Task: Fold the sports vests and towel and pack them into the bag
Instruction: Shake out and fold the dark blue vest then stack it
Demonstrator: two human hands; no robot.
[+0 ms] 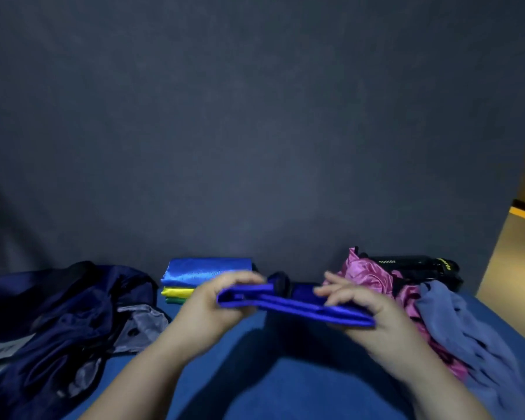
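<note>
- While both hands are holding it in the air above the table (285, 374), the folded blue vest (297, 307) is lying as a flat, narrow band, and its long axis is running from left to right, a little lower at the right end.
- The left hand (212, 301) is pinching the left end, with the fingers curled over the top and the thumb below.
- The right hand (373, 313) is gripping the right end. Some of its fingers are standing loosely lifted above the cloth, and motion blur is hiding the exact contact.
- The stack of folded vests (200, 277), blue over yellow over green, is sitting just behind the left hand, near the wall (255, 116). If the vest is going there next, I judge the way is short, forward and slightly to the left, with the left hand leading.
- The bag (58, 313), dark navy and lying slack, is waiting further to the left, so the left hand is also the nearer one to it.
- On the right side, the crumpled pink vest (367, 274) and the grey-blue towel (455, 322) are lying unfolded, just beside the right hand.
- A black object (419, 265) is resting behind the pink vest; I cannot tell what it is.
- The table cover is looking blue and soft, and the room is dim.
</note>
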